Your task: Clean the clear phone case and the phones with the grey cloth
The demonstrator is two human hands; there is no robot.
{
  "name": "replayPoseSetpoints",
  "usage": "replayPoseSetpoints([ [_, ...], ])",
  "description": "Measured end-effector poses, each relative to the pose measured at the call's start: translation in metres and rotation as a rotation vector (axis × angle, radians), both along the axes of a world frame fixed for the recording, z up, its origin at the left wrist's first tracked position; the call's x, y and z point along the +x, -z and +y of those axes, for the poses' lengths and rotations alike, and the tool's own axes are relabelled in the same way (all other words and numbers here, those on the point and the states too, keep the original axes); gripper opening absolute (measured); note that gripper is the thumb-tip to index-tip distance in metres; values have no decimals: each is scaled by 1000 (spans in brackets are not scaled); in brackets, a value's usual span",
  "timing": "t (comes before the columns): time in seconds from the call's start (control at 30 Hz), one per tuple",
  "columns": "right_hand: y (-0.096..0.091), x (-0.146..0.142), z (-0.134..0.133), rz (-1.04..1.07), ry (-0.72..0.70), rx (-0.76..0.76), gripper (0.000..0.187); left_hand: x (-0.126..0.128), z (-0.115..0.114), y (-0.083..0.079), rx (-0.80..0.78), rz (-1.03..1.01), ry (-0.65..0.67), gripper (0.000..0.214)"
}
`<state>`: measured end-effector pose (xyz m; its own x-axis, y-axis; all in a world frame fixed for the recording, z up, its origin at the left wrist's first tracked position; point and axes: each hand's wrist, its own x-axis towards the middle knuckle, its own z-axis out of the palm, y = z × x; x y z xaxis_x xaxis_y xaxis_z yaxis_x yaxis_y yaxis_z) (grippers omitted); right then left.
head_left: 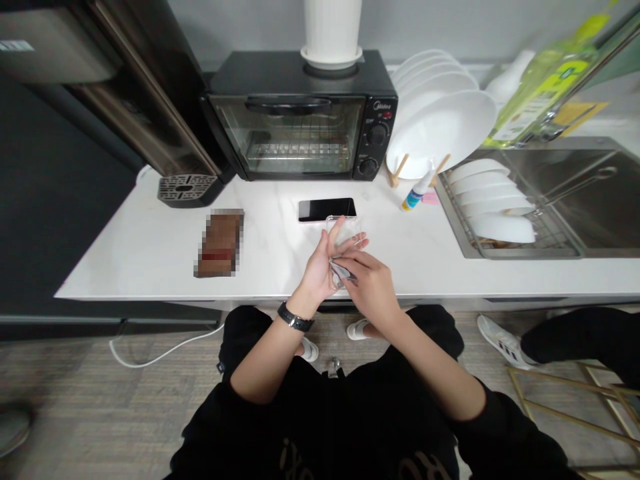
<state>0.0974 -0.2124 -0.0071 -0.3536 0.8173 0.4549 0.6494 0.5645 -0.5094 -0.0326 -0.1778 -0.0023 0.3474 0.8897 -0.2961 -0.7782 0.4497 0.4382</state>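
Over the front edge of the counter, my left hand holds a clear phone case, its fingers showing through and beside the transparent plastic. My right hand is closed on a small grey cloth, pressed against the lower part of the case. Its fingertips are partly hidden by the cloth. Just beyond both hands, a black-screened phone lies flat on the white counter. Off to the left lies a brown, blurred-out flat object.
Behind the phone stands a black toaster oven with a white pot on top. A small spray bottle is near racked white plates. A sink with bowls is right; a dispenser is left. Another person's shoe shows below.
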Motion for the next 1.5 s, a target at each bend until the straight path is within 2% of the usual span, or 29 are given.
replayPoseSetpoints([
  [0.13,-5,15,-17,-133,-21,-7,36,2,0,-1,-6,10,-26,55],
  [0.3,-8,33,-16,-301,76,82,35,3,2,-5,-24,-10,-15,54],
  [0.5,-7,29,20,-282,145,173,32,2,2,-4,9,0,16,53],
  [0.7,-12,16,67,-205,238,150,35,2,4,1,-12,13,23,51],
  [0.87,-13,4,81,-148,238,134,37,1,6,1,-53,1,-10,52],
  [1.17,-7,-1,77,-56,181,155,39,2,5,1,-80,-52,-2,45],
  [1.37,-12,-14,61,-94,84,118,39,3,6,-2,-166,-203,-115,48],
  [1.5,-7,-10,36,-98,43,57,39,-2,4,-1,-91,-118,-15,53],
])
